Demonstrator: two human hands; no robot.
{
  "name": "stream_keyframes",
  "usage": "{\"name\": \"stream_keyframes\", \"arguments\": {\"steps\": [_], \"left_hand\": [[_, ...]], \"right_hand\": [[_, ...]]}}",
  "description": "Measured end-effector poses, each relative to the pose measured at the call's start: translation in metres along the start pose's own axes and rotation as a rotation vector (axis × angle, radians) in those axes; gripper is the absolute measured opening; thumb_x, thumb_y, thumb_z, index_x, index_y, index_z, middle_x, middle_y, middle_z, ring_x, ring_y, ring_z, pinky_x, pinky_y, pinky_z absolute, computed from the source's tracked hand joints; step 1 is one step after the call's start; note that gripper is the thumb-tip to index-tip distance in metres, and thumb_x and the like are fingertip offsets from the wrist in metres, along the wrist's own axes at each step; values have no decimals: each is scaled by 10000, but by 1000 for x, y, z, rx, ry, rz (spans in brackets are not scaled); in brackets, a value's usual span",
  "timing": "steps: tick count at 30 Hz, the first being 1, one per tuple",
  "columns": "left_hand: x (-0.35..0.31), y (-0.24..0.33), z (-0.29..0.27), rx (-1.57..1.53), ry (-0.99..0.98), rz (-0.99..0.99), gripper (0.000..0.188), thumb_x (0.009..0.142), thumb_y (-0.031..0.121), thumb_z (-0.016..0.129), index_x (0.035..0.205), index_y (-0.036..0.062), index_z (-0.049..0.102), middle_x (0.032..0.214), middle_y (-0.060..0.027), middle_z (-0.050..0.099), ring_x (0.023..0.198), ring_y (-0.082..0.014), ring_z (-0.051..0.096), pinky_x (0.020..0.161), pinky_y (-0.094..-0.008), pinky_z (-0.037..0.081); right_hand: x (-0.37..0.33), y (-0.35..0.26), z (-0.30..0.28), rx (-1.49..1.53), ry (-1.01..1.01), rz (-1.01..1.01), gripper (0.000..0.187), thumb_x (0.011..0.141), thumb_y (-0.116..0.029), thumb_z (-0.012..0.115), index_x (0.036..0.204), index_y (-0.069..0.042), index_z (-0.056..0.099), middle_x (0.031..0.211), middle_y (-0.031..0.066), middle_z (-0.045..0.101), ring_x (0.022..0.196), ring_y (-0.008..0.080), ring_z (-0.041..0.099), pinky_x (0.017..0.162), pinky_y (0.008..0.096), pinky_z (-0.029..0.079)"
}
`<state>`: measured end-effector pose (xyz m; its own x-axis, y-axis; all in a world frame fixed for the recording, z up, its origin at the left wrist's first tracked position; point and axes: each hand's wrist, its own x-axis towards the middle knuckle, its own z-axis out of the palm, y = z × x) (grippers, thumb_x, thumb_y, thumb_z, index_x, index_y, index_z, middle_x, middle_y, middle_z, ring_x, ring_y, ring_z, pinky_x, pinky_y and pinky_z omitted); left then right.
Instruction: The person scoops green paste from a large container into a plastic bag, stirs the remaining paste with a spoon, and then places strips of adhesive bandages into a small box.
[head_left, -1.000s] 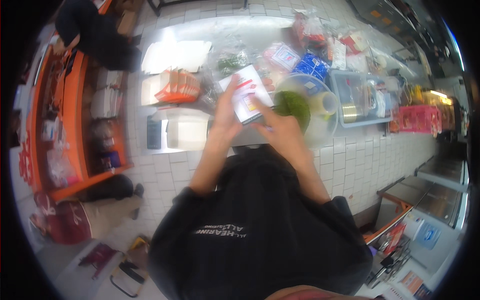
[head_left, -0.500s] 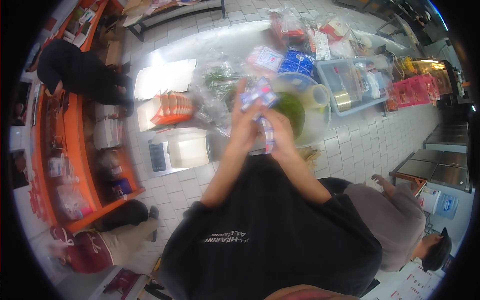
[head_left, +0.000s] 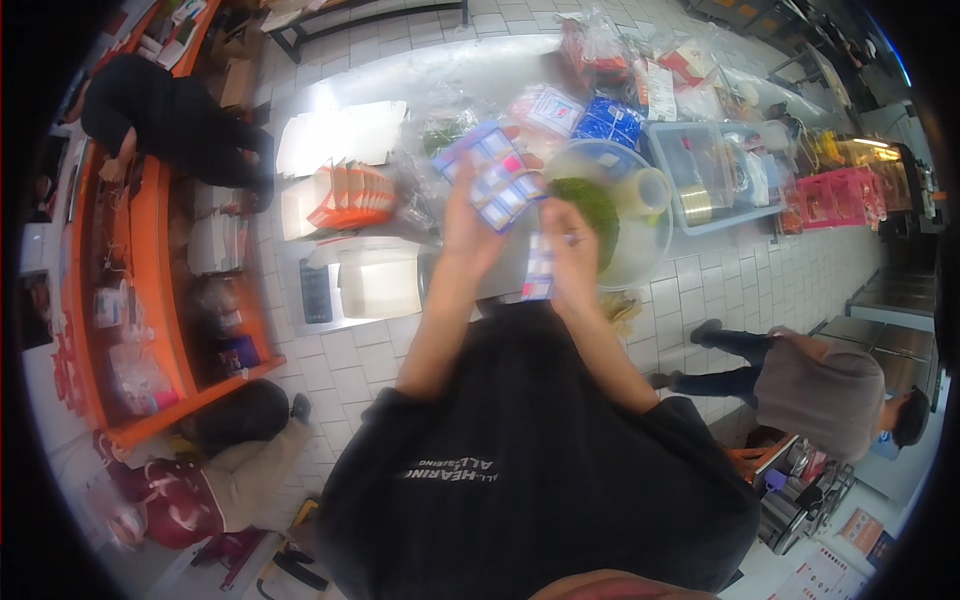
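Both hands are raised over the near edge of a metal table. My left hand [head_left: 468, 235] grips a thin printed sheet [head_left: 492, 182] patterned with blue, white and pink blocks, spread out above a clear plastic bag [head_left: 440, 130] with something green inside. Lower and to the right, my right hand [head_left: 574, 248] is closed on a narrow printed strip [head_left: 538, 268] of similar pattern, hanging downward. Whether strip and sheet are joined is hard to tell. Right behind that hand stands a round translucent tub [head_left: 655, 250] holding a green mass [head_left: 588, 205] and a pale cylindrical container [head_left: 648, 190].
Nested white-and-orange cardboard boxes [head_left: 345, 195] and an open box [head_left: 380, 285] stand on the table's left. A blue package [head_left: 608, 122], a blue-grey bin [head_left: 688, 222] and a pink basket [head_left: 840, 198] line the right. Orange shelving [head_left: 165, 290] is at left; several people are around.
My hands have drawn apart, and the printed sheet, bunched up between them before, now fans out in my left hand. The person in grey at right has moved away toward the far right.
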<state>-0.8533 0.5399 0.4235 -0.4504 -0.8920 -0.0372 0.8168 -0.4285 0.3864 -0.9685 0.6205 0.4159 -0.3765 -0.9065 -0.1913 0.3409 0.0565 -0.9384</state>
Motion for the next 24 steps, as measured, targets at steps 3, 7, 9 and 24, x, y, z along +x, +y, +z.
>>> {"name": "stream_keyframes", "arguments": {"steps": [3,7,9,24], "left_hand": [[-3,-4,-1,196,19,108,555,1073,389,457,1473,6,419,1139,-163,675,1024,-275,679,930,-417,538],[-15,-17,7,616,-17,185,548,1077,384,448,1474,7,422,1160,-159,672,1037,-253,677,936,-400,539],[-16,-19,4,379,-23,94,532,1065,338,494,1476,8,422,1166,-157,672,1041,-249,676,939,-397,539],[-22,-24,12,440,79,69,626,849,-50,746,1414,19,487,1131,-92,676,1031,-165,670,896,-313,552]], "right_hand": [[18,-4,-16,12,116,-54,223,1033,-247,641,1134,-52,680,1067,-6,660,918,51,568,810,250,476],[33,-22,-14,62,197,-140,197,1039,-242,629,1069,-51,665,1015,-5,644,882,54,567,775,241,479],[33,-33,-9,82,183,-160,198,1040,-240,628,1064,-46,662,1002,-3,638,869,50,560,758,239,479],[18,-45,-20,398,-232,-80,428,1070,-396,532,1297,-38,597,1160,57,652,1046,133,637,893,301,522]]}}
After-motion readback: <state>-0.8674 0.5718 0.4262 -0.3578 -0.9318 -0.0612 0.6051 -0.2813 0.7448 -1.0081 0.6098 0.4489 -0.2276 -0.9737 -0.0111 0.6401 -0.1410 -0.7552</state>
